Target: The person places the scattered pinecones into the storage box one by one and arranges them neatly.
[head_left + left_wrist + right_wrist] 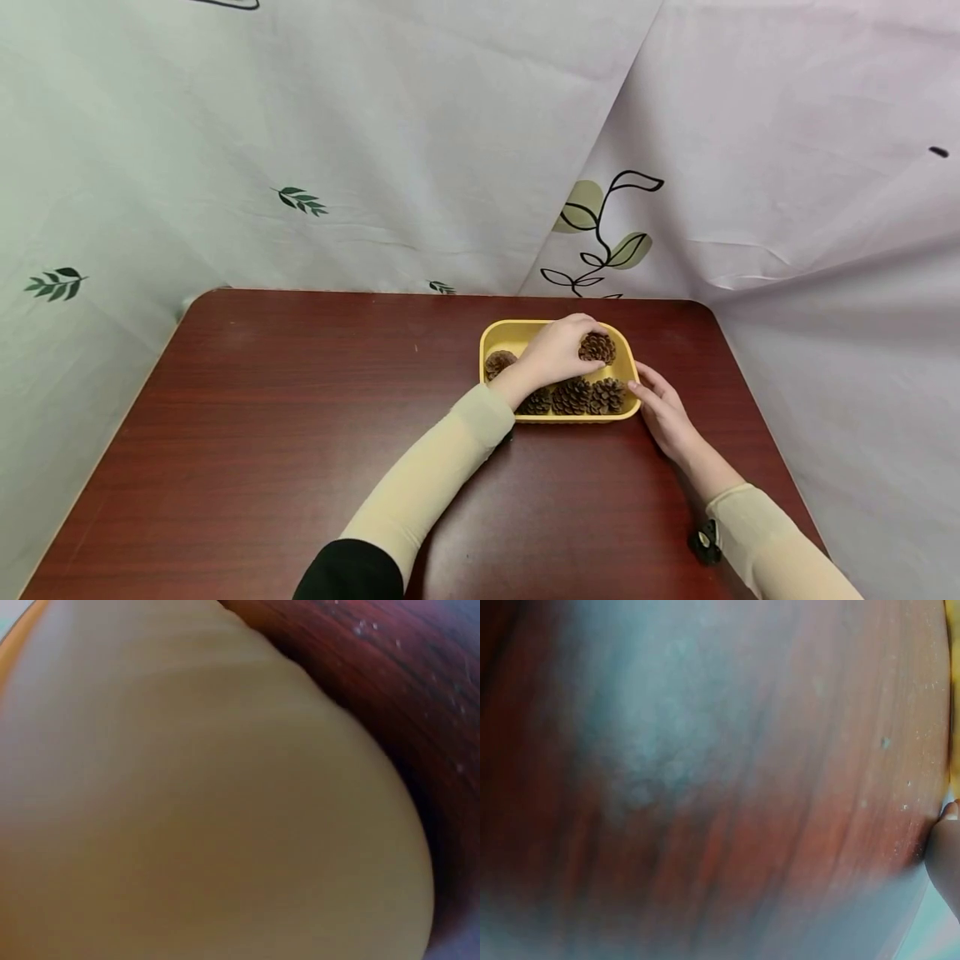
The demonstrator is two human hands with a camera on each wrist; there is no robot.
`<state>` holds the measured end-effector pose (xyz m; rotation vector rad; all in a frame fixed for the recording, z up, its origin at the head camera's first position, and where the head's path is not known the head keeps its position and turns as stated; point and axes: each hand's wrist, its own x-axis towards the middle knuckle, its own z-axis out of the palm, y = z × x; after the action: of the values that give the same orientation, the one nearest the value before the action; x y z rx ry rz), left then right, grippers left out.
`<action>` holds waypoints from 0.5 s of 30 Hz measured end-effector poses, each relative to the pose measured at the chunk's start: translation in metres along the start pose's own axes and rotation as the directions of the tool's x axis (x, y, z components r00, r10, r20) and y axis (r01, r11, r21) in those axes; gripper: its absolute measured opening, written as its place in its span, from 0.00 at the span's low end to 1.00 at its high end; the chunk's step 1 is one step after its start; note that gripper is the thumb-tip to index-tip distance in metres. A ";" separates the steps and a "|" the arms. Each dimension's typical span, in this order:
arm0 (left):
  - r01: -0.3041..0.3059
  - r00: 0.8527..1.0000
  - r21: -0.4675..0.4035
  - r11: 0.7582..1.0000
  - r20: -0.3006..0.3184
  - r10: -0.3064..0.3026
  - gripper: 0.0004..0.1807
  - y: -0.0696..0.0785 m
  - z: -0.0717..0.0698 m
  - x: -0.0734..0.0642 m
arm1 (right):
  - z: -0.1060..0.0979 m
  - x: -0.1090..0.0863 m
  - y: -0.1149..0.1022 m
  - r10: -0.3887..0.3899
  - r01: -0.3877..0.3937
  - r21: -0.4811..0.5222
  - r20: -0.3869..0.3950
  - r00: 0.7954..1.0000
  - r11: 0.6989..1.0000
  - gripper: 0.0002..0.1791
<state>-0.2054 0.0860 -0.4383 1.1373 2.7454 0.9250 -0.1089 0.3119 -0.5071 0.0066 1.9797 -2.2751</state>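
Note:
In the head view a yellow plastic tray (558, 418) stands on the table, with several brown pine cones (572, 397) in it. My left hand (555, 352) reaches over the tray and grips one pine cone (597, 348) between thumb and fingers at its right side. Another pine cone (498, 363) lies at the left end, partly behind the left wrist. At the right end of the tray, my right hand (666, 417) holds the rim, thumb over the edge and fingers along the outer wall. Sleeve cloth (210, 787) fills most of the left wrist view.
The dark red-brown wooden table (300, 400) has rounded far corners. White cloth (375, 125) printed with leaves hangs behind it and along its sides. A strip of the tray's yellow wall (955, 690) shows at the right edge of the right wrist view.

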 end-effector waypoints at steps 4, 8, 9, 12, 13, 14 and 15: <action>0.027 1.000 0.008 1.000 -0.015 -0.027 0.27 0.004 0.005 0.003 | 0.000 0.000 -0.001 0.005 -0.005 -0.001 -0.004 1.000 1.000 0.17; 0.069 0.997 0.007 0.998 -0.019 -0.069 0.28 0.009 0.007 0.005 | 0.000 0.000 -0.002 0.008 -0.008 0.001 -0.002 1.000 1.000 0.17; 0.073 0.997 0.010 0.997 -0.017 -0.073 0.28 0.010 0.008 0.005 | 0.000 0.000 -0.002 0.007 -0.007 -0.001 0.000 1.000 1.000 0.17; 0.068 0.998 0.020 0.997 -0.002 -0.068 0.28 0.011 0.011 0.007 | 0.000 0.000 -0.001 0.003 -0.003 -0.002 0.007 1.000 1.000 0.17; 0.062 0.998 0.027 0.998 0.003 -0.062 0.28 0.012 0.012 0.007 | 0.000 0.000 -0.001 0.000 0.000 -0.003 0.008 1.000 1.000 0.17; 0.056 0.998 0.032 0.998 0.008 -0.056 0.28 0.012 0.013 0.007 | 0.000 0.000 -0.001 -0.001 0.001 -0.005 0.010 1.000 1.000 0.17; 0.050 0.999 0.038 0.998 0.013 -0.051 0.28 0.012 0.013 0.007 | -0.001 -0.001 0.000 -0.003 0.003 -0.007 0.011 1.000 1.000 0.17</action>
<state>-0.1999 0.1045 -0.4415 1.0703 2.7782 0.8593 -0.1085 0.3125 -0.5066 -0.0097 1.9835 -2.2644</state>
